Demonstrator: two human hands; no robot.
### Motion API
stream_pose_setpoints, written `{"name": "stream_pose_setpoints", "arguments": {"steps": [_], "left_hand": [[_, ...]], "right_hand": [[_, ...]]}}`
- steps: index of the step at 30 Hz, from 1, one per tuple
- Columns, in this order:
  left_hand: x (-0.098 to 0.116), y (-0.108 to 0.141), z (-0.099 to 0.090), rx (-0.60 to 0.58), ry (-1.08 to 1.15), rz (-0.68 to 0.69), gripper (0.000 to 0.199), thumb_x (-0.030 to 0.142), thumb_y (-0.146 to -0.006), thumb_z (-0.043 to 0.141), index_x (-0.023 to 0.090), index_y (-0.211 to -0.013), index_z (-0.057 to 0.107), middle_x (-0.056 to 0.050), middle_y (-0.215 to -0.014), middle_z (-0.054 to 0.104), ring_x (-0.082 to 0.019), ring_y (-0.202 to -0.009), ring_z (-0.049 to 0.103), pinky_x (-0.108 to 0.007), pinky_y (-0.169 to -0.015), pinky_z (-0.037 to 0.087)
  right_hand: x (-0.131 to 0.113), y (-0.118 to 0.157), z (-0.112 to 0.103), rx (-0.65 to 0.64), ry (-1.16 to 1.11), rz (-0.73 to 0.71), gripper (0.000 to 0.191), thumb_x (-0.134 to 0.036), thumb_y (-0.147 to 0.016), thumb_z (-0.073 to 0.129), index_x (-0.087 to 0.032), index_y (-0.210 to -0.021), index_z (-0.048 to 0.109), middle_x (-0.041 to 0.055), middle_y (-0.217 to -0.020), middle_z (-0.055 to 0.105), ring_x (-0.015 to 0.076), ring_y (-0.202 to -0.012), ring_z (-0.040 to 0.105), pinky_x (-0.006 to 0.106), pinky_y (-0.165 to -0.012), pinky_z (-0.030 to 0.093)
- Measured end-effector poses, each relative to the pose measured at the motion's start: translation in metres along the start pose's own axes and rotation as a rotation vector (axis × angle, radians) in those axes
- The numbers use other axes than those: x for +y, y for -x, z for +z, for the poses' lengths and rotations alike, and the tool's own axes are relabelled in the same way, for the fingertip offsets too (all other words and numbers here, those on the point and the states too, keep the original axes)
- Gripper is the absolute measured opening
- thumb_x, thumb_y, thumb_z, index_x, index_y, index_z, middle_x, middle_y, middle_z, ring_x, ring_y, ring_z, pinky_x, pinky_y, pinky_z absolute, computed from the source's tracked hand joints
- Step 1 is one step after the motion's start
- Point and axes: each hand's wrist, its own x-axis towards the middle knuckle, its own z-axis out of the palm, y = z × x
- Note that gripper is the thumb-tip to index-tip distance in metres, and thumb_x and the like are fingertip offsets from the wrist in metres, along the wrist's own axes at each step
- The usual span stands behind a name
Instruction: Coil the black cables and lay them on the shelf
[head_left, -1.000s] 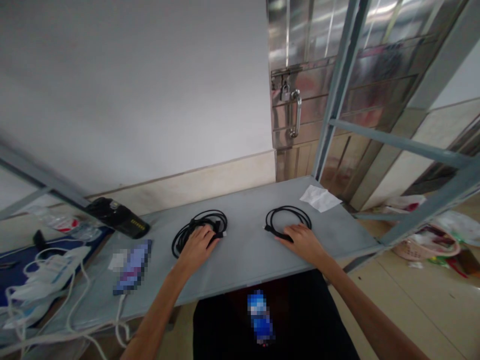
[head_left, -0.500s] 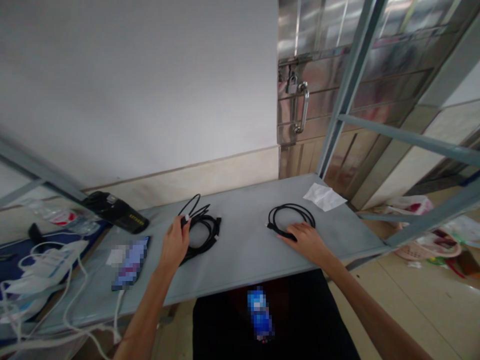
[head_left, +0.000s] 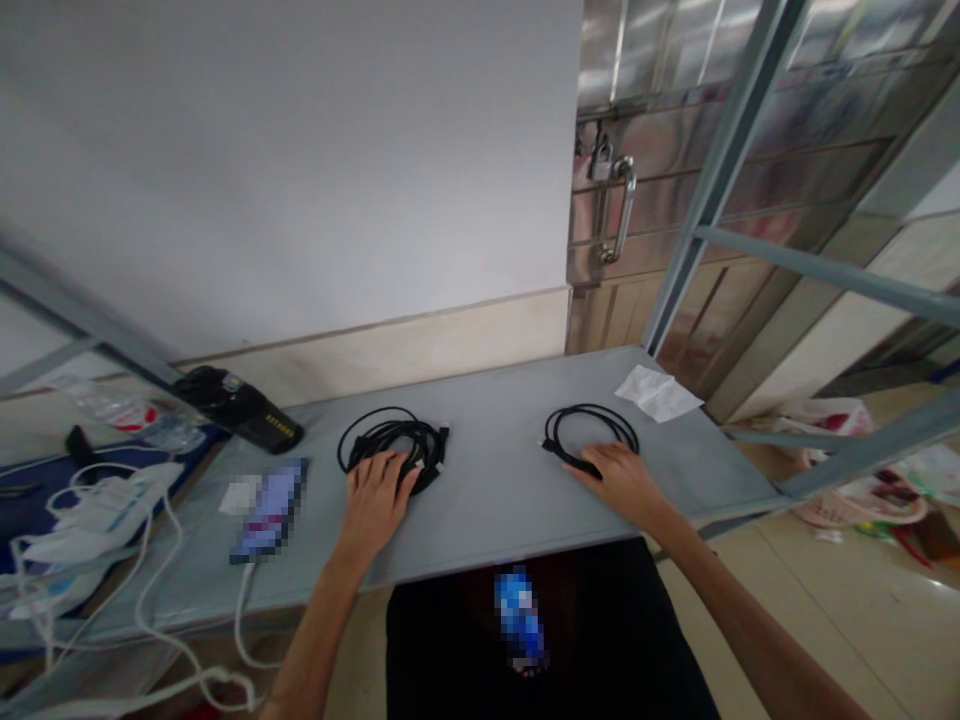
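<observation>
On the left part of the grey board lies a heap of coiled black cables [head_left: 390,434]. My left hand [head_left: 377,495] lies palm down over its near side, fingers stretched out and a little apart on the loops. Further right is a smaller coil of black cable [head_left: 598,409] with a connector at its left side. My right hand [head_left: 616,478] closes over the near edge of this coil, the fingertips partly hidden beneath the hand.
A black cylindrical device [head_left: 238,410] and a phone [head_left: 271,510] with a white cable lie at the left, beside a white power strip [head_left: 112,500]. A crumpled white tissue [head_left: 658,393] sits at the far right. Grey metal posts [head_left: 724,170] frame the board.
My left hand has put the raised cable end down onto the heap and its fingers have spread over the loops. My right hand stays at the smaller coil. The view has shifted slightly.
</observation>
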Motion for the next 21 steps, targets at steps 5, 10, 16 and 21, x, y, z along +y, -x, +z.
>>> {"name": "stream_pose_setpoints", "arguments": {"steps": [5,10,16,21], "left_hand": [[0.025,0.000,-0.017,0.099,0.055,-0.044,0.042,0.049,-0.113,0.058,0.027,-0.149,0.065,-0.017,-0.143,0.072,-0.042,-0.133,0.063,-0.063,-0.113,0.048],[0.067,0.016,-0.028,0.148,0.238,-0.099,0.034,0.039,-0.112,0.062,0.030,-0.145,0.067,-0.015,-0.140,0.073,-0.040,-0.130,0.065,-0.063,-0.111,0.052],[0.146,0.049,-0.029,0.043,0.716,-0.138,0.024,0.033,-0.115,0.058,0.030,-0.135,0.071,-0.012,-0.132,0.077,-0.031,-0.127,0.073,-0.052,-0.110,0.062],[0.206,0.063,-0.042,-0.117,1.131,-0.374,0.028,0.045,-0.116,0.057,0.030,-0.128,0.077,-0.010,-0.113,0.086,-0.027,-0.109,0.082,-0.045,-0.102,0.067]], "right_hand": [[0.003,0.001,0.001,-0.013,0.003,-0.021,0.036,-0.050,-0.118,0.056,-0.024,-0.096,0.068,0.0058,-0.086,0.078,0.0263,-0.085,0.076,0.039,-0.090,0.050],[0.003,0.003,0.002,-0.011,0.004,-0.022,0.036,-0.050,-0.119,0.055,-0.024,-0.097,0.069,0.0064,-0.087,0.079,0.0269,-0.085,0.076,0.039,-0.089,0.050],[0.003,0.001,-0.006,0.049,-0.042,0.002,0.047,-0.053,-0.120,0.046,-0.024,-0.091,0.067,0.0083,-0.083,0.076,0.0269,-0.080,0.074,0.039,-0.085,0.051],[-0.036,0.009,-0.025,0.176,-0.338,0.286,0.057,-0.068,-0.117,0.042,-0.026,-0.085,0.064,0.0070,-0.074,0.071,0.0262,-0.071,0.070,0.037,-0.072,0.053]]}}
